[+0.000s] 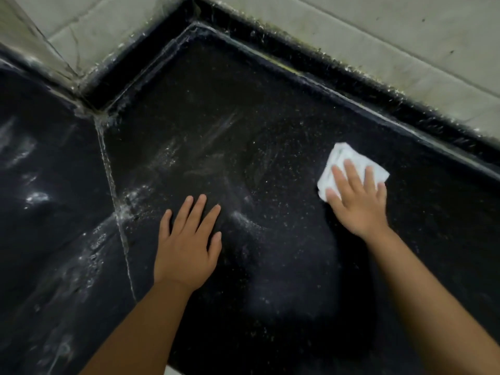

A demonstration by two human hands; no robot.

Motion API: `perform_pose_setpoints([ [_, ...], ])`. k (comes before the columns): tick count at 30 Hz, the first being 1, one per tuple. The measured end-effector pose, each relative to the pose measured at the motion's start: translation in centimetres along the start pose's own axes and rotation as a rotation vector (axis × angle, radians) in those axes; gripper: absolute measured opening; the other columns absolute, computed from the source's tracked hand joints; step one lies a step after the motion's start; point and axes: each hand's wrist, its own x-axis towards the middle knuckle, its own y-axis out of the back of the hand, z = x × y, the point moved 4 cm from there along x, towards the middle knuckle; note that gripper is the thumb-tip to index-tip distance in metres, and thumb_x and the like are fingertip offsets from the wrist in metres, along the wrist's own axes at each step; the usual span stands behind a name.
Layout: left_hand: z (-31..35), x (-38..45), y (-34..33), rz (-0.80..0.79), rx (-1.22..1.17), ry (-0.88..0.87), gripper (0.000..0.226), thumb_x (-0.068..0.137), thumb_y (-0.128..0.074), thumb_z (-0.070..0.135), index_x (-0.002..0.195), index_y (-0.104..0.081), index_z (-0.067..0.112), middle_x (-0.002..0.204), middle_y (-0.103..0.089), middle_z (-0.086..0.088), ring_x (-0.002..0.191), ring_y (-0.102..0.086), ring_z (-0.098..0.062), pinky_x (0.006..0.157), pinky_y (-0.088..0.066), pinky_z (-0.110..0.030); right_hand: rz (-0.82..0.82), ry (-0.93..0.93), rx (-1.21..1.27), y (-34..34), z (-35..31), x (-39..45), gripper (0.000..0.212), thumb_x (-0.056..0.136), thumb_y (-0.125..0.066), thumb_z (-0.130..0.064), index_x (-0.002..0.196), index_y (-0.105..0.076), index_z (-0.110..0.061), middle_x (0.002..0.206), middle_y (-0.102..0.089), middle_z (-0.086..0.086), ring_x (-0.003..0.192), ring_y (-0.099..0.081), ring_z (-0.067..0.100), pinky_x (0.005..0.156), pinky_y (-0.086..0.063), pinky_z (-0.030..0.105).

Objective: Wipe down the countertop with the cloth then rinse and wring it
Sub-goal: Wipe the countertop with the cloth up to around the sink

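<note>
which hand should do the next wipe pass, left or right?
Right. The right hand already presses flat on the white cloth near the back edge of the dark countertop. The left hand lies flat on bare counter, apart from the cloth, likely bracing.

A single head-worn camera looks steeply down from close above at the dark speckled stone bench [270,131], facing its far corner against grey tiled walls [378,36].

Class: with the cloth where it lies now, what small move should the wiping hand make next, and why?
Probably slide the cloth leftward under the flat right hand: white streaks and specks show on the dark countertop toward the resting left hand.
</note>
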Motion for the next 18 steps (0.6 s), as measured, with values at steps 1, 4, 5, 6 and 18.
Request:
perform_pose_setpoints([
  [1, 0.0, 0.0, 0.0, 0.001, -0.004, 0.001, 0.049, 0.087, -0.031, 0.035, 0.124, -0.056, 0.014, 0.131, -0.055, -0.013, 0.127, -0.03, -0.022, 0.102, -0.015, -0.042, -0.016, -0.009, -0.012, 0.3, -1.7, 1.5, 0.056, 0.094, -0.018, -0.051, 0.146, -0.004, -0.035, 0.156, 0.009, -0.008, 0.142, 0.014, 0.027, 0.113, 0.005, 0.049],
  [4, 0.1, 0.0, 0.0, -0.009, -0.009, 0.003, 0.049, 0.087, -0.031, 0.035, 0.124, -0.057, 0.014, 0.131, -0.055, -0.011, 0.128, -0.039, -0.024, 0.102, -0.016, -0.042, -0.06, 0.149, -0.071, 0.5, -8.1, 3.5, 0.053, 0.097, -0.019, -0.046, 0.145, 0.001, -0.036, 0.156, 0.013, -0.007, 0.141, 0.018, 0.031, 0.112, 0.007, 0.052],
  [5, 0.1, 0.0, 0.0, -0.011, -0.012, 0.006, 0.049, 0.087, -0.031, 0.035, 0.124, -0.057, 0.015, 0.132, -0.055, -0.011, 0.128, -0.039, -0.024, 0.102, -0.016, -0.042, -0.08, 0.21, -0.082, 0.1, -9.8, 3.3, 0.053, 0.097, -0.019, -0.046, 0.145, 0.001, -0.037, 0.156, 0.014, -0.007, 0.141, 0.019, 0.031, 0.111, 0.009, 0.052],
  [6, 0.1, 0.1, 0.0, -0.011, -0.016, 0.008, 0.05, 0.087, -0.031, 0.035, 0.124, -0.057, 0.015, 0.132, -0.055, -0.011, 0.128, -0.036, -0.023, 0.102, -0.016, -0.042, -0.084, 0.273, -0.089, -0.5, -11.3, 2.7, 0.052, 0.097, -0.018, -0.046, 0.145, 0.0, -0.037, 0.156, 0.012, -0.007, 0.141, 0.019, 0.03, 0.111, 0.011, 0.052],
  [18, 0.1, -0.1, -0.1, -0.035, -0.005, 0.008, 0.049, 0.087, -0.031, 0.035, 0.125, -0.055, 0.014, 0.133, -0.054, -0.013, 0.127, -0.034, -0.024, 0.103, -0.014, -0.042, 0.02, 0.44, -0.186, -4.7, 2.2, -10.4, 0.05, 0.094, -0.006, -0.056, 0.136, -0.026, -0.037, 0.142, -0.035, -0.004, 0.144, 0.005, 0.014, 0.114, -0.004, 0.04],
])
